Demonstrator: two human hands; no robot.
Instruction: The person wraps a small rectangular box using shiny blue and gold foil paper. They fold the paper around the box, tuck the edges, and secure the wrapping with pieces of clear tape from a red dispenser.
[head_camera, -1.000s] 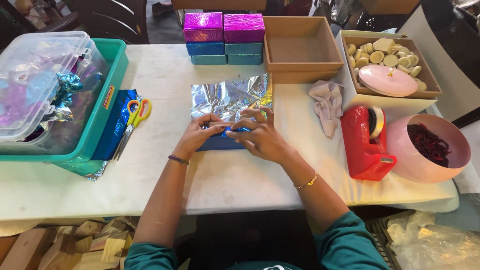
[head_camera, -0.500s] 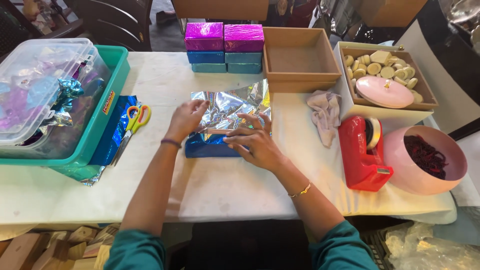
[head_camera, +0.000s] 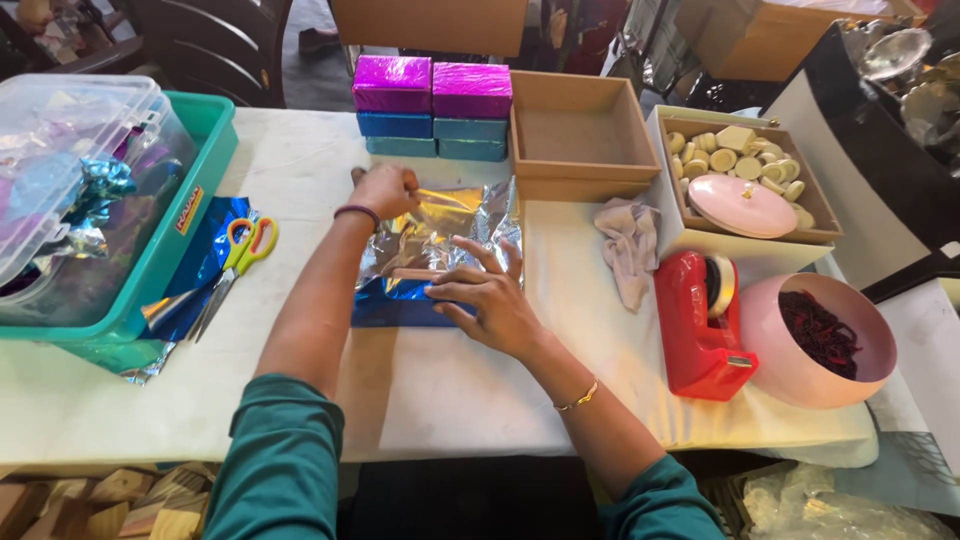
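Observation:
A sheet of shiny foil wrapping paper (head_camera: 440, 235), silver inside and blue outside, lies on the white table around a small box. My left hand (head_camera: 385, 190) grips the far left edge of the foil sheet and folds it over toward me. My right hand (head_camera: 485, 295) lies flat with fingers spread, pressing the foil down on the box. The box itself is mostly hidden under the foil.
Stacked pink and blue wrapped boxes (head_camera: 432, 105) stand behind the foil. An empty brown box (head_camera: 580, 135), a cloth (head_camera: 630, 245), a red tape dispenser (head_camera: 700, 325), a pink bowl (head_camera: 820, 340), scissors (head_camera: 235, 265), and a teal bin (head_camera: 150, 270) surround the work area.
My left hand has moved from the near side of the box to the far edge of the foil and grasped it. My right hand stays pressing on the box.

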